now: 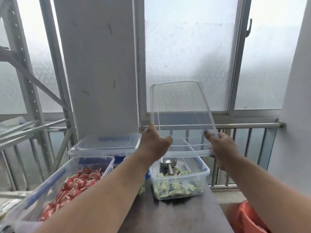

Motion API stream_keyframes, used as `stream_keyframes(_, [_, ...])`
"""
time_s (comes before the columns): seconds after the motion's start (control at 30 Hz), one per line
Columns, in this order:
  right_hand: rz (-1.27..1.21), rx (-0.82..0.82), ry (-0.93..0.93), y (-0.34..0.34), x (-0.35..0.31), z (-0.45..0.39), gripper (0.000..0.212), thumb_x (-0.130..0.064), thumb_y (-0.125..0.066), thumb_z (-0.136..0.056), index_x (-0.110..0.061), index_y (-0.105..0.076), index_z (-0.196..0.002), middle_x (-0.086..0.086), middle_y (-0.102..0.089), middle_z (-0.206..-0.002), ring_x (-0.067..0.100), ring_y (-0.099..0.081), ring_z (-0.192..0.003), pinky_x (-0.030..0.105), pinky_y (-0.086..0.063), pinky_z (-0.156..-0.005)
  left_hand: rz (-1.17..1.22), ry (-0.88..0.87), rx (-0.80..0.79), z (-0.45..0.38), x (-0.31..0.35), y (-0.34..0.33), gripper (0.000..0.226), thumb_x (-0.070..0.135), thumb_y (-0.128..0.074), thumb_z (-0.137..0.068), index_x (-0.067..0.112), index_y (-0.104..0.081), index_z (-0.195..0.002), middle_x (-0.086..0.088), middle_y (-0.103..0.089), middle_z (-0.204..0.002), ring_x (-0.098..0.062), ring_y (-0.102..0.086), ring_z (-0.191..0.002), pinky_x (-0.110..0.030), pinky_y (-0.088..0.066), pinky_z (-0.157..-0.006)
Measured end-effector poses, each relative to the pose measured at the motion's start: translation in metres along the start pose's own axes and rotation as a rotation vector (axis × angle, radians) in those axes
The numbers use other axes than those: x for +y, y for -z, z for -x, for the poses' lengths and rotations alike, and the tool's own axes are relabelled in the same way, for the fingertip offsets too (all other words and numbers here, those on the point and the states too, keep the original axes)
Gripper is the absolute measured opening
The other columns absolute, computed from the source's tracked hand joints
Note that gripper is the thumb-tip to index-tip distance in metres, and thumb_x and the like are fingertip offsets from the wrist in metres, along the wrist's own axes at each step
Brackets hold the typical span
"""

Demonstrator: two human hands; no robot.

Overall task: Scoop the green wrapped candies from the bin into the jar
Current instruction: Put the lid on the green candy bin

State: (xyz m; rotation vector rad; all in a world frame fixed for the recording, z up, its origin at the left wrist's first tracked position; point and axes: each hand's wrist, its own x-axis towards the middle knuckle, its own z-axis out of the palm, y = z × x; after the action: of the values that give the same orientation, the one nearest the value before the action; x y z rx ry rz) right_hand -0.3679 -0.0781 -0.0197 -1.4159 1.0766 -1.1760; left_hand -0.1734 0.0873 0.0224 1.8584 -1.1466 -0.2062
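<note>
- Now, both hands are up on the clear lid, held tilted above the bin of green candies; the left hand pinches the lid's near left edge, thumb on top and the other fingers hidden behind; the right hand grips the near right corner, fingers curled under the rim, thumb on top
- The bin sits toward the far right edge of the tabletop, open, green candies lying low in it, a metal scoop resting inside with its handle on the candies
- Risk one: the lid is wide, slick and held only along its near edge; a loose pinch and it drops straight onto the scoop and bin
- Risk two: the bin's right wall is close to the table's right edge; a knock from the lid or a forearm could push it over the side
- Risk three: the jar is mostly hidden behind the left forearm, just left of the bin; I cannot tell whether its mouth is open; lowering that arm blind could tip it
- Risk four: the bin of red candies stands along the left edge, a lidded container behind it; swinging the lid leftward to park it may clip either; little bare tabletop shows for setting it down
</note>
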Motion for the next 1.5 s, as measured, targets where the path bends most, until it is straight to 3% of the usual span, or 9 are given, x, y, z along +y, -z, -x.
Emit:
stream_keyframes(0.1, [0.121, 0.025, -0.046, 0.001, 0.028, -0.005, 0.071, -0.068, -0.07, -0.077, -0.018, -0.063, -0.126, 0.008, -0.073, -0.095, 0.026, -0.07, -0.087, 0.044, -0.06, -0.075, -0.019, 0.006, -0.075, 0.021, -0.026, -0.03, 0.092, 0.034, -0.069, -0.095, 0.011, -0.023, -0.172, -0.012, -0.038, -0.167, -0.033, -0.039, -0.156, -0.045, -0.038, -0.125])
stream_keyframes(0.23, [0.169, 0.017, -0.069, -0.001, 0.053, -0.01, 0.053, -0.057, -0.069, -0.086, -0.011, -0.067, -0.112, 0.009, -0.072, -0.091, 0.027, -0.069, -0.084, 0.043, -0.058, -0.076, -0.068, 0.012, -0.15, 0.038, -0.052, -0.053, 0.096, 0.041, -0.062, -0.096, 0.025, -0.014, -0.177, -0.008, -0.025, -0.175, -0.03, -0.026, -0.163, -0.043, -0.028, -0.129])
stream_keyframes(0.4, [0.252, -0.008, -0.13, -0.015, 0.071, -0.012, 0.051, -0.055, -0.07, -0.081, -0.006, -0.074, -0.093, 0.009, -0.076, -0.084, 0.031, -0.074, -0.077, 0.045, -0.062, -0.076, -0.079, 0.14, -0.164, 0.037, -0.066, -0.062, 0.091, 0.055, -0.053, -0.092, 0.033, -0.02, -0.173, -0.01, -0.021, -0.172, -0.035, -0.031, -0.159, -0.049, -0.032, -0.129])
stream_keyframes(0.6, [0.401, -0.086, -0.181, -0.026, 0.076, -0.01, 0.034, -0.036, -0.066, -0.074, -0.003, -0.073, -0.081, 0.012, -0.074, -0.082, 0.033, -0.069, -0.076, 0.041, -0.057, -0.075, -0.241, 0.249, -0.232, 0.029, -0.073, -0.072, 0.076, 0.054, -0.042, -0.103, 0.021, -0.022, -0.169, -0.022, -0.024, -0.165, -0.045, -0.038, -0.147, -0.054, -0.045, -0.117])
stream_keyframes(0.83, [0.484, -0.032, -0.08, -0.016, 0.089, 0.01, 0.039, -0.046, -0.063, -0.08, -0.008, -0.069, -0.076, 0.009, -0.069, -0.072, 0.027, -0.063, -0.064, 0.031, -0.044, -0.055, -0.263, 0.207, -0.235, 0.024, -0.081, -0.075, 0.08, 0.06, -0.043, -0.1, 0.024, -0.027, -0.169, -0.019, -0.033, -0.162, -0.041, -0.048, -0.143, -0.049, -0.049, -0.11])
stream_keyframes(1.07, [0.672, 0.004, -0.018, -0.013, 0.08, 0.014, 0.043, -0.05, -0.053, -0.077, -0.008, -0.065, -0.073, 0.009, -0.067, -0.075, 0.028, -0.063, -0.07, 0.032, -0.043, -0.056, -0.386, 0.148, -0.228, 0.014, -0.083, -0.076, 0.073, 0.07, -0.043, -0.107, 0.023, -0.036, -0.163, -0.021, -0.043, -0.155, -0.043, -0.049, -0.141, -0.054, -0.05, -0.113])
stream_keyframes(1.3, [0.664, 0.026, -0.045, -0.009, 0.085, 0.014, 0.05, -0.054, -0.048, -0.072, -0.007, -0.062, -0.065, 0.011, -0.067, -0.073, 0.029, -0.063, -0.064, 0.034, -0.045, -0.054, -0.446, 0.191, -0.284, 0.002, -0.078, -0.085, 0.063, 0.055, -0.04, -0.108, 0.018, -0.035, -0.159, -0.026, -0.043, -0.154, -0.048, -0.049, -0.14, -0.055, -0.048, -0.109])
stream_keyframes(1.37, [0.594, 0.016, -0.107, -0.007, 0.086, 0.014, 0.053, -0.055, -0.049, -0.073, -0.006, -0.068, -0.072, 0.01, -0.07, -0.072, 0.029, -0.065, -0.066, 0.034, -0.049, -0.058, -0.32, 0.217, -0.243, 0.008, -0.085, -0.091, 0.067, 0.056, -0.042, -0.106, 0.024, -0.034, -0.164, -0.021, -0.04, -0.157, -0.046, -0.046, -0.143, -0.055, -0.048, -0.114])
stream_keyframes(1.5, [0.271, -0.038, -0.313, -0.007, 0.097, 0.019, 0.065, -0.054, -0.063, -0.078, -0.002, -0.062, -0.117, 0.012, -0.07, -0.102, 0.029, -0.069, -0.084, 0.035, -0.054, -0.065, -0.025, 0.186, -0.017, 0.029, -0.1, -0.103, 0.074, 0.056, -0.056, -0.102, 0.027, -0.039, -0.167, -0.012, -0.041, -0.161, -0.035, -0.044, -0.147, -0.054, -0.045, -0.12])
